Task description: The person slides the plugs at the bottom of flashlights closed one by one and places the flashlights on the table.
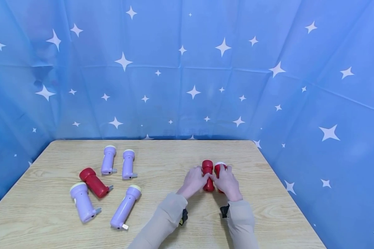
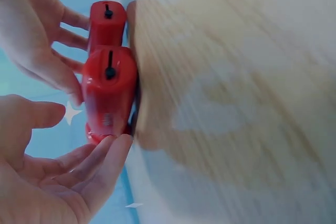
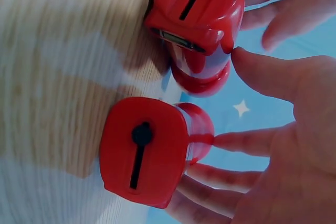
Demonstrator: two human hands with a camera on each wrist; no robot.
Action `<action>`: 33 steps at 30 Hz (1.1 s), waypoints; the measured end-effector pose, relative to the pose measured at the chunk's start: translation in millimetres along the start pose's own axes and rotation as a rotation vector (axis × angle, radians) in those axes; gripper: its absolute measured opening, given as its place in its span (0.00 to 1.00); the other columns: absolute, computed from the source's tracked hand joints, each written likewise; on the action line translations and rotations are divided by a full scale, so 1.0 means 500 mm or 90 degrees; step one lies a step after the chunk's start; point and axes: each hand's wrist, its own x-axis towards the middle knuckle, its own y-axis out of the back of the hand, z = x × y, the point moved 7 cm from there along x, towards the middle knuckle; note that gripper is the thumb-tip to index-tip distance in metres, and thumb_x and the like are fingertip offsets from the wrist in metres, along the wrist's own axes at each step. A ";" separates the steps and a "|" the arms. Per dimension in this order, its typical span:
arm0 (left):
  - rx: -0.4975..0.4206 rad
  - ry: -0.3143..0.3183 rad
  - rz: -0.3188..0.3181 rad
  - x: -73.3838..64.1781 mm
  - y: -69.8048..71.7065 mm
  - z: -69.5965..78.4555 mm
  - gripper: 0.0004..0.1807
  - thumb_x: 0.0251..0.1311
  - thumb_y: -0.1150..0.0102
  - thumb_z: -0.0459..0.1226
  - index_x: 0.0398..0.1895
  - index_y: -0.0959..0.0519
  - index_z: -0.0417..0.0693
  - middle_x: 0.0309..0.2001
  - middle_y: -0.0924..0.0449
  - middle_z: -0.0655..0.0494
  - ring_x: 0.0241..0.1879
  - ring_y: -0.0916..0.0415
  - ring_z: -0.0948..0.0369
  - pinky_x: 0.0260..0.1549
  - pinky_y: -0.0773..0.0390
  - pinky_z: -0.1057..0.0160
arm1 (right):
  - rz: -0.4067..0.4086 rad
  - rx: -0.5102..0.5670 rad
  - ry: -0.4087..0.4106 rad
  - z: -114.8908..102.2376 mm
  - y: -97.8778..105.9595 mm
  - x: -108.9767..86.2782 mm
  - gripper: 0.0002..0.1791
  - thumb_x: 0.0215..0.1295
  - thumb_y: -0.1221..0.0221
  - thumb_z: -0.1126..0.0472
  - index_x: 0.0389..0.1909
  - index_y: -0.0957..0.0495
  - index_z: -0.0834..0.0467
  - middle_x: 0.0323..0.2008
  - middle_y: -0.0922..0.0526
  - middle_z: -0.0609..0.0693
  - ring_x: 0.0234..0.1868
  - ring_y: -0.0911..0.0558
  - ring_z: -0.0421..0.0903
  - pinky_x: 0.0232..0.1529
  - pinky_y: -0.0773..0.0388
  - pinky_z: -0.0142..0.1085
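Two red flashlights lie side by side on the wooden table, right of the middle. My left hand [image 1: 194, 180] is at the left flashlight [image 1: 207, 167]; in the left wrist view its straight fingertips touch that flashlight's [image 2: 107, 106] side, and its thumb stands apart. Over the right flashlight [image 1: 217, 168], which has a white lens rim, lies my right hand [image 1: 228, 182]. In the right wrist view its extended fingers touch the right flashlight [image 3: 149, 153], while the thumb tip meets the left one [image 3: 207, 35]. Black sliding switches show on both bodies.
On the table's left side lie several lilac flashlights [image 1: 128, 164] and one more red flashlight [image 1: 95, 183], most with a grey prong sticking out at the base. A blue star-patterned curtain [image 1: 162, 69] hangs behind and beside the table [image 1: 162, 214].
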 end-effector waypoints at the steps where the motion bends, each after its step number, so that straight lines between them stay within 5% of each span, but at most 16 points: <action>1: 0.004 -0.002 0.001 -0.004 0.006 0.002 0.13 0.62 0.43 0.41 0.34 0.24 0.37 0.18 0.33 0.57 0.15 0.37 0.64 0.14 0.40 0.71 | 0.000 0.001 -0.002 0.000 0.000 0.000 0.35 0.63 0.43 0.50 0.61 0.37 0.71 0.50 0.32 0.70 0.38 0.22 0.60 0.38 0.21 0.53; 9: 0.067 -0.017 0.009 -0.031 0.055 -0.002 0.18 0.62 0.44 0.42 0.47 0.23 0.36 0.41 0.17 0.46 0.36 0.19 0.55 0.31 0.21 0.61 | -0.022 0.014 -0.023 0.001 -0.001 0.002 0.36 0.64 0.43 0.51 0.65 0.40 0.70 0.53 0.34 0.71 0.37 0.23 0.59 0.36 0.22 0.52; 19: 0.140 -0.040 0.054 -0.080 0.129 -0.034 0.18 0.61 0.42 0.41 0.49 0.23 0.36 0.44 0.18 0.43 0.39 0.19 0.51 0.32 0.20 0.58 | -0.034 0.018 -0.029 0.002 -0.003 0.003 0.37 0.64 0.43 0.52 0.66 0.41 0.70 0.54 0.34 0.71 0.35 0.23 0.57 0.33 0.23 0.48; 25: 0.199 -0.055 0.124 -0.119 0.178 -0.063 0.18 0.57 0.39 0.40 0.46 0.23 0.36 0.42 0.19 0.41 0.40 0.21 0.47 0.32 0.20 0.53 | -0.039 0.018 -0.031 0.002 -0.002 0.003 0.37 0.63 0.43 0.52 0.66 0.42 0.70 0.54 0.35 0.71 0.34 0.24 0.57 0.31 0.23 0.47; 33: 0.252 -0.083 0.203 -0.167 0.241 -0.107 0.22 0.51 0.34 0.37 0.47 0.24 0.33 0.45 0.19 0.37 0.46 0.22 0.42 0.44 0.22 0.45 | -0.031 0.010 -0.028 0.000 -0.003 0.004 0.37 0.64 0.44 0.52 0.66 0.41 0.70 0.51 0.34 0.70 0.33 0.24 0.56 0.30 0.23 0.46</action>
